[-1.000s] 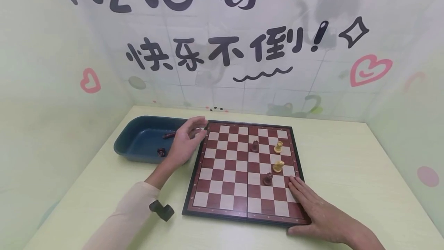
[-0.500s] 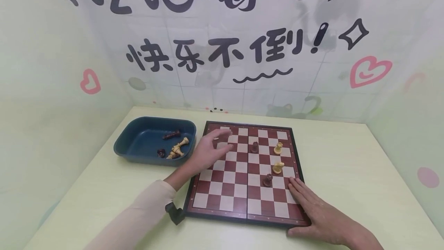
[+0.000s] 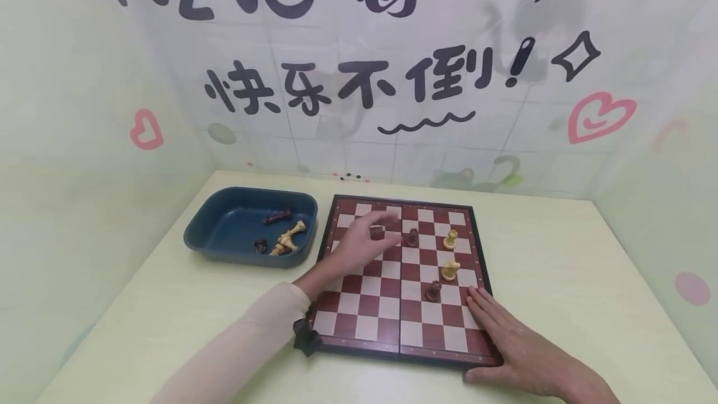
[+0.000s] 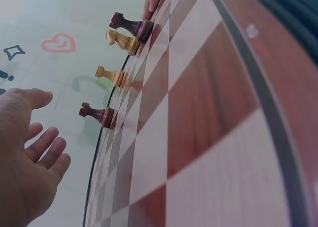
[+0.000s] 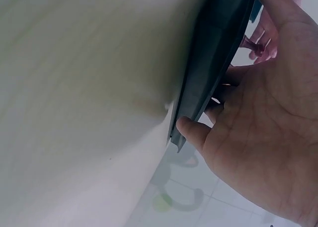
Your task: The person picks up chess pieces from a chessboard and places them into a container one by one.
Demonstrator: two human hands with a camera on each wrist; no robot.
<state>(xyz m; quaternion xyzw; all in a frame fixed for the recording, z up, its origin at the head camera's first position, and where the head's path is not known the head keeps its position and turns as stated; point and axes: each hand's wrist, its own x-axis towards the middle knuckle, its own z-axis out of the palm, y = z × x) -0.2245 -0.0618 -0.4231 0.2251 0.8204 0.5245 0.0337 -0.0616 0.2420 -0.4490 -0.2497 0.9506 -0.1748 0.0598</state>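
The left hand (image 3: pixel 361 243) holds nothing: thumb and fingers stand wide apart, just left of the far dark rook (image 3: pixel 412 237), a gap apparently suited to clasping a piece. The right hand (image 3: pixel 518 354) rests straight-fingered on the near right corner of the chessboard (image 3: pixel 359 310), presumably to steady it. The tray (image 3: pixel 227 229), left, keeps loose pieces (image 3: pixel 287 242) contained.

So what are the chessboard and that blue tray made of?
Chessboard: red-brown squares show streaky grain and a soft sheen, so wood or a glossy wood-print sheet. Blue tray: probably smooth moulded plastic, judging by its rounded corners and even colour.
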